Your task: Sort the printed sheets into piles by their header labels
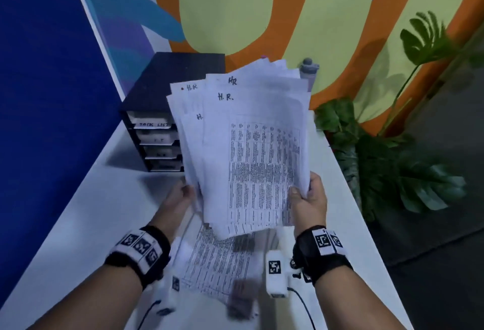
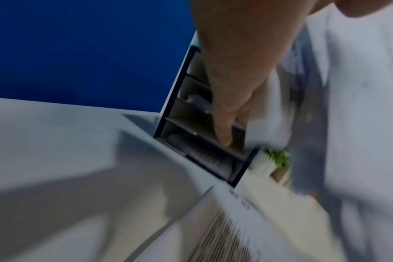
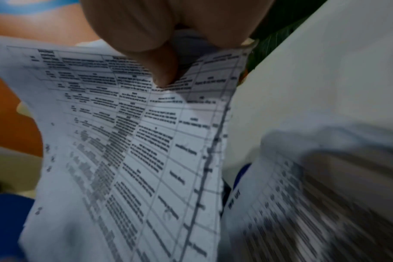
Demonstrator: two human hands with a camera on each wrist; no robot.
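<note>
A fanned stack of printed sheets (image 1: 248, 146), several with "H.R." handwritten at the top, is held upright above the white table (image 1: 78, 224). My right hand (image 1: 301, 190) pinches its lower right edge, thumb on the printed face; the right wrist view shows the thumb (image 3: 159, 67) pressing the top sheet (image 3: 135, 141). At the lower left edge my left hand (image 1: 187, 190) grips the stack, its fingers mostly hidden behind the paper. In the blurred left wrist view the fingers (image 2: 224, 124) lie beside the sheets (image 2: 359, 106). More printed sheets (image 1: 217, 259) lie flat on the table under my hands.
A black drawer organizer (image 1: 157, 130) with labelled trays stands at the table's back left against the blue wall, one label reading "TASK LIST". A grey bottle (image 1: 309, 67) peeks out behind the stack. Green plants (image 1: 392, 159) stand off the table's right edge.
</note>
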